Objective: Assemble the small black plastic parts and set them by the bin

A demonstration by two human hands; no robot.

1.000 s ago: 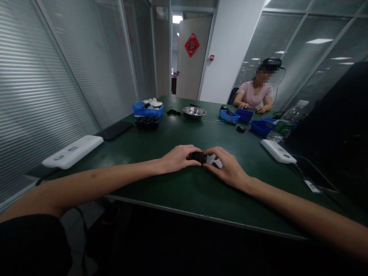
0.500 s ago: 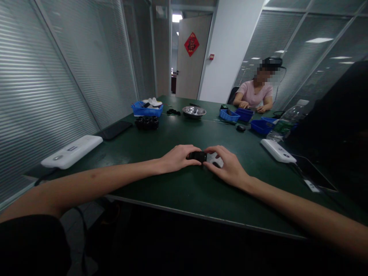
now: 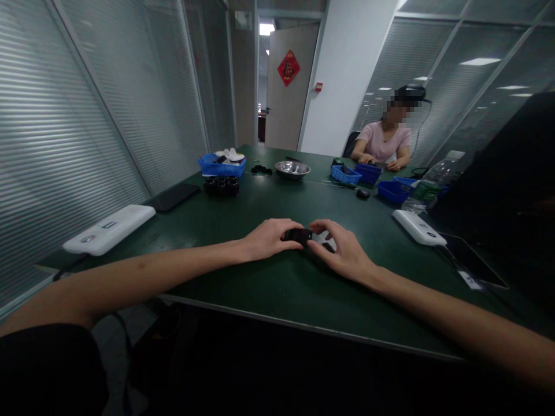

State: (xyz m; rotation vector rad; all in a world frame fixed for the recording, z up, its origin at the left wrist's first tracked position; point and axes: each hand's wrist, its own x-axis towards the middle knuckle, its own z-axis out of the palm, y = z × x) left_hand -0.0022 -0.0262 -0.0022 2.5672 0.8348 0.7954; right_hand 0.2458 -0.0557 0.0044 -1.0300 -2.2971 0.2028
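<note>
We look from one camera on the head, just behind and above the near edge (image 3: 277, 320) of the green surface (image 3: 260, 289). It faces forward and tips down. Our left grip (image 3: 278, 238) and right grip (image 3: 347, 254) are close, near the clock's middle. The blinds (image 3: 87, 115) are at ten o'clock, the door (image 3: 284, 112) far off at twelve.

The bowl (image 3: 286, 175) was shiny metal, the bottle (image 3: 431, 184) clear plastic.
The black piece (image 3: 298, 236) had a faint gloss; the tabletop (image 3: 269, 202) looked smooth, the door (image 3: 284, 112) like matt wood.
</note>
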